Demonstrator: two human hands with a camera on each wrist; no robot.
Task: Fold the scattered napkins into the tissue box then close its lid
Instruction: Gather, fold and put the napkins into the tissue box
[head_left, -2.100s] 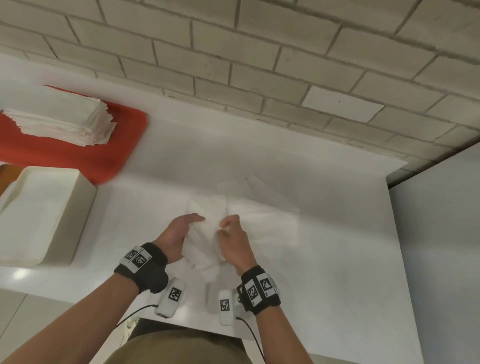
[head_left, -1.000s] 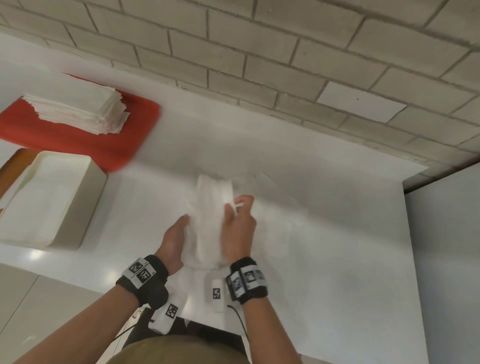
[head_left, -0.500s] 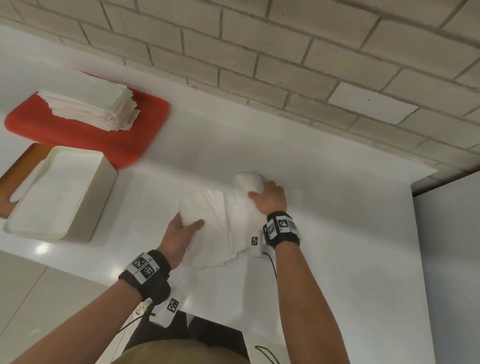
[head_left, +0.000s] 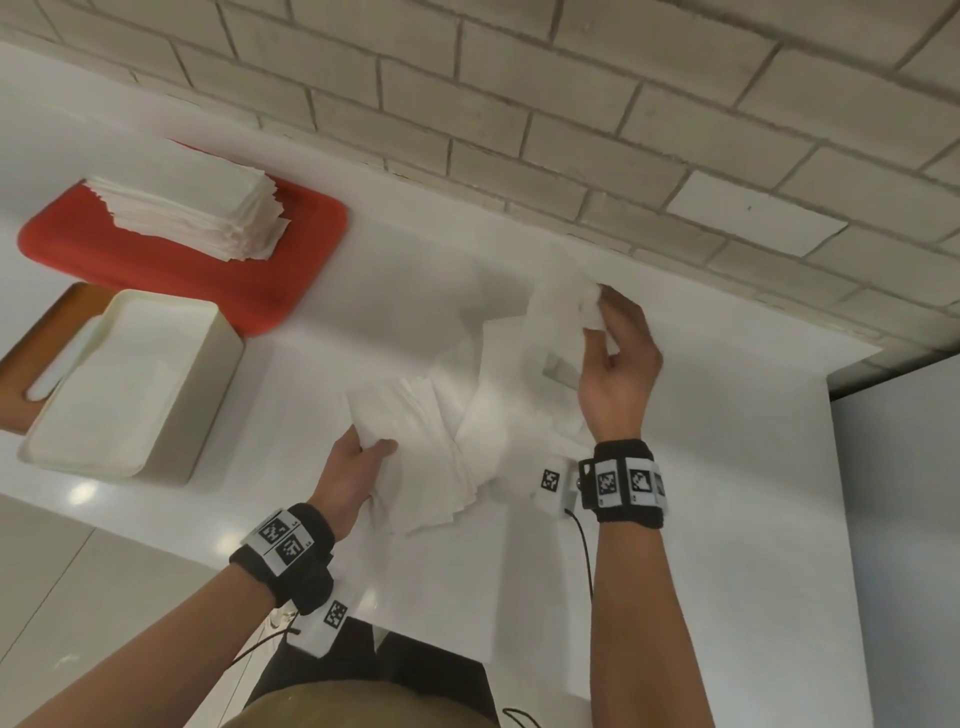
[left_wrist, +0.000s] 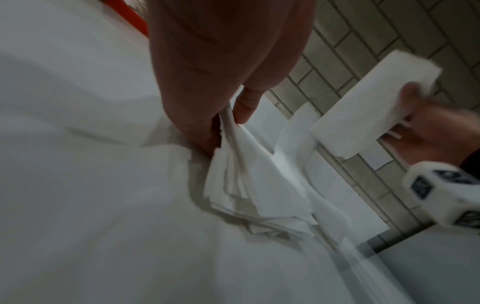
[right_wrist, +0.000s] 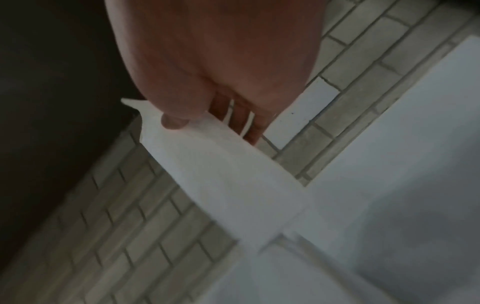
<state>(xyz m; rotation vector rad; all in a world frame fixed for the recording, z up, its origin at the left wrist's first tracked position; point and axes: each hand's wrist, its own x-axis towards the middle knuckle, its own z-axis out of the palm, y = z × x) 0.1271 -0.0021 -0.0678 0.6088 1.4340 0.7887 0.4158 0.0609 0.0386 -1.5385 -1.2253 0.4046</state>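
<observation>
A fanned bundle of white napkins (head_left: 421, 441) lies on the white counter, and my left hand (head_left: 358, 462) pinches its near-left end between thumb and fingers (left_wrist: 244, 107). My right hand (head_left: 615, 358) is raised over the far side and grips a single napkin (head_left: 558, 317) lifted off the counter; the thumb (right_wrist: 172, 122) pins it against the fingers. The cream tissue box (head_left: 124, 384) stands open at the left with napkins inside. Its wooden lid (head_left: 21, 374) lies under and beside the box.
A red tray (head_left: 171, 265) with a tall stack of folded napkins (head_left: 197, 213) sits behind the box. A brick wall (head_left: 571, 104) runs along the counter's far edge. The counter ends at the right next to a grey panel (head_left: 898, 519).
My right hand left the bundle, reached toward the wall and has lifted one napkin. My left hand kept hold of the bundle, now laid fanned on the counter.
</observation>
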